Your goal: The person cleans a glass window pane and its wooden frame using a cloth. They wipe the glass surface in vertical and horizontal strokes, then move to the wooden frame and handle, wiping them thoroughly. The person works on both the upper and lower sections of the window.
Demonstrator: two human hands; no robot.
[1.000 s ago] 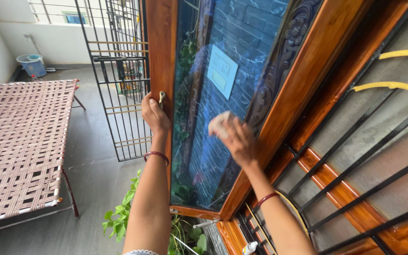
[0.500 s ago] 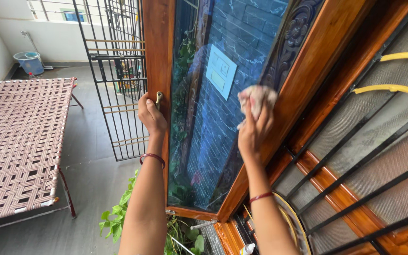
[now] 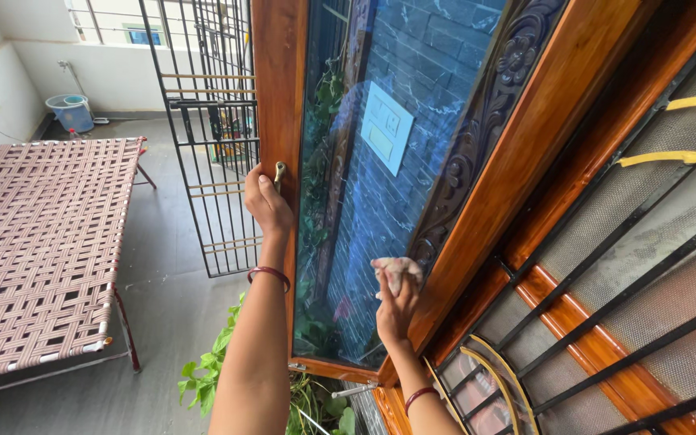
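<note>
We are looking down at a swung-open window sash, its glass pane (image 3: 364, 185) framed in polished orange-brown wood (image 3: 277, 89). Our left hand (image 3: 266, 201) is wrapped around the outer edge of that frame, fingers curled and clenched on the wood right beside a small brass latch (image 3: 279, 172); in our judgement this grip is there to steady the sash so it does not swing away while pressure is put on the glass. Our right hand (image 3: 395, 310) is lower and to the right, fingers bunched around a crumpled pale cloth (image 3: 396, 270), which is pressed flat against the lower right part of the pane, close to the carved dark trim (image 3: 477, 137) along the frame's inner edge. The cloth sits above the fingertips, between hand and glass, so the palm can push it across the surface. A dark red bangle (image 3: 268, 274) circles the left wrist, and a similar one (image 3: 420, 395) the right. The glass reflects a dark brick-like wall and a pale switch plate (image 3: 387, 127) (a reflection, as far as we can tell, not something mounted on the pane). To the right, a black grille (image 3: 606, 274) with mesh behind it fills the fixed window. To the far left stand a woven cot (image 3: 34, 242), a black barred gate (image 3: 203, 121) and a light blue bucket (image 3: 70, 111); green leaves (image 3: 211, 362) grow near us below the sash.
</note>
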